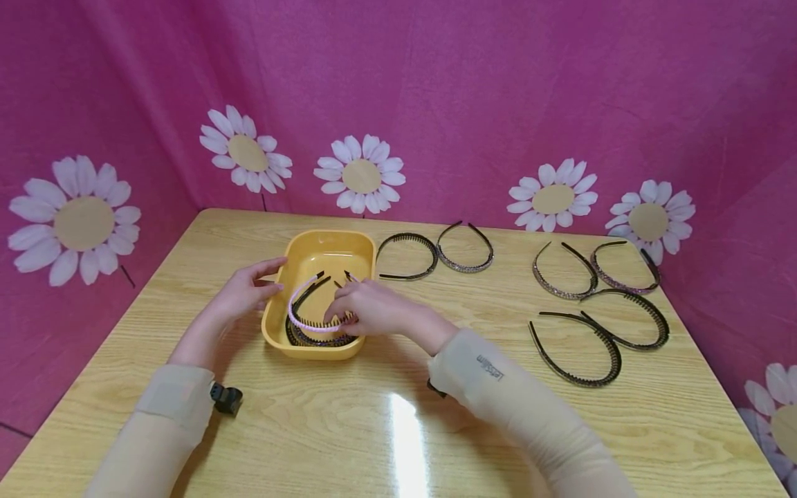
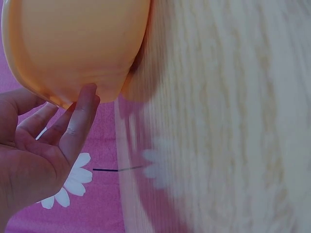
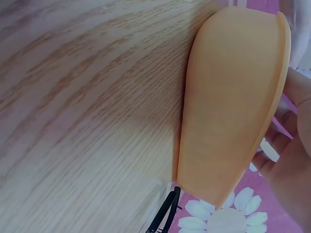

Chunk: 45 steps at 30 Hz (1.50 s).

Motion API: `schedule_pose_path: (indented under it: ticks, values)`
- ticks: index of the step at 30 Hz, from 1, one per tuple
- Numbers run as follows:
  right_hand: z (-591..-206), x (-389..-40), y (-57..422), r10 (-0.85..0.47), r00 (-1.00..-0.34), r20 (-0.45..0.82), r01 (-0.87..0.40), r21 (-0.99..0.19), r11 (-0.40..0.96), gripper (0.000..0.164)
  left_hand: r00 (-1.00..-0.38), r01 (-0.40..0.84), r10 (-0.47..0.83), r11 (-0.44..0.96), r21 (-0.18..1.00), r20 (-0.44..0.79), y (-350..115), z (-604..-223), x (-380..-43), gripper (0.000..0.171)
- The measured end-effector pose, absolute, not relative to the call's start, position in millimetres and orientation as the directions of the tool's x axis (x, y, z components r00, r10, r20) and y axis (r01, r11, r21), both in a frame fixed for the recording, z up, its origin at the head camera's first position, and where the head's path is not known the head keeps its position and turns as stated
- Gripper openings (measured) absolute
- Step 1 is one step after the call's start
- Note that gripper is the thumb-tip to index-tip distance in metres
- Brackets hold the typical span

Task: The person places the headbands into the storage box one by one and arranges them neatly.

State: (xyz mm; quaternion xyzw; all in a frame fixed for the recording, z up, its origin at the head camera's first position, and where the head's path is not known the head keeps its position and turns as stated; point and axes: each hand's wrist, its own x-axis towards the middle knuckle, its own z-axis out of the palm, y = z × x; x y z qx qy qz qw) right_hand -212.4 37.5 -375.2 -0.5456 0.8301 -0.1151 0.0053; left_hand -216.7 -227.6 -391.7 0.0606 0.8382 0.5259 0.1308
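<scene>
A yellow plastic basket (image 1: 333,238) stands on the left half of the table with several headbands in it. On top lies a pink headband (image 1: 303,324), with black toothed headbands (image 1: 320,342) beneath. My right hand (image 1: 367,308) reaches over the basket's right wall and pinches the pink headband near its right side; its fingertips are partly hidden. At the left rim, my left hand (image 1: 245,289) holds the basket, thumb over the edge and fingers (image 2: 80,119) against the outer wall. In the right wrist view the right hand (image 3: 291,160) is beyond the basket wall.
Behind the basket's right side lie a black toothed headband (image 1: 434,259) and a glittery headband (image 1: 463,268). At the table's right are two glittery headbands (image 1: 563,294) and two black toothed ones (image 1: 613,373). A pink flowered cloth (image 1: 436,104) hangs behind the wooden table (image 1: 311,429).
</scene>
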Motion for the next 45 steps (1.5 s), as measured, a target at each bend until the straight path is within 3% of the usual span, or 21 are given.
schedule_pose_path:
  ticks: [12, 23, 35, 45]
  values:
    - [-376, -221, 29, -0.897, -0.432, -0.095, -0.836, -0.330, 0.438, 0.023, -0.960, -0.038, 0.230, 0.455, 0.889, -0.159, -227, -392, -218, 0.058]
    - [-376, -226, 27, -0.892, -0.430, -0.143, -0.800, -0.398, 0.449, 0.022, -0.959, -0.025, 0.240, 0.454, 0.891, -0.150, -228, -392, -218, 0.059]
    - [-359, -226, 39, -0.888, -0.455, -0.063, -0.772, -0.469, 0.429, 0.029, -0.963, -0.010, 0.237, 0.451, 0.892, -0.130, -228, -392, -216, 0.058]
    - [-339, -225, 59, -0.872, -0.488, 0.042, -0.789, -0.448, 0.421, 0.029, -0.961, -0.022, 0.236, 0.461, 0.887, -0.146, -227, -392, -217, 0.059]
